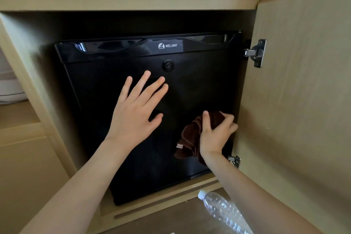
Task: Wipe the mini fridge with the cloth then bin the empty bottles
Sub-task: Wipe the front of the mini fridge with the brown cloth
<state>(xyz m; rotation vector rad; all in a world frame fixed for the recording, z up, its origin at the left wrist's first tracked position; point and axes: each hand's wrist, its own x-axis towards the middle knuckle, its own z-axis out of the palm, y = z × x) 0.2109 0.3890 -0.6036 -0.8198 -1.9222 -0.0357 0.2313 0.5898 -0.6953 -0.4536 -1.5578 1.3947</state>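
Observation:
A black mini fridge (pixel 199 85) with its door closed stands inside a wooden cabinet. My left hand (pixel 135 109) lies flat on the door's middle, fingers spread, holding nothing. My right hand (pixel 215 133) grips a dark brown cloth (pixel 190 137) and presses it against the door's lower right part. An empty clear plastic bottle (pixel 222 210) with a white cap lies on the floor in front of the cabinet, partly hidden by my right forearm.
The wooden cabinet door (pixel 300 91) stands open at the right, with metal hinges (pixel 256 53) on its inner edge. A wooden shelf unit (pixel 20 116) sits at the left. The brown floor (pixel 171 218) runs along the bottom.

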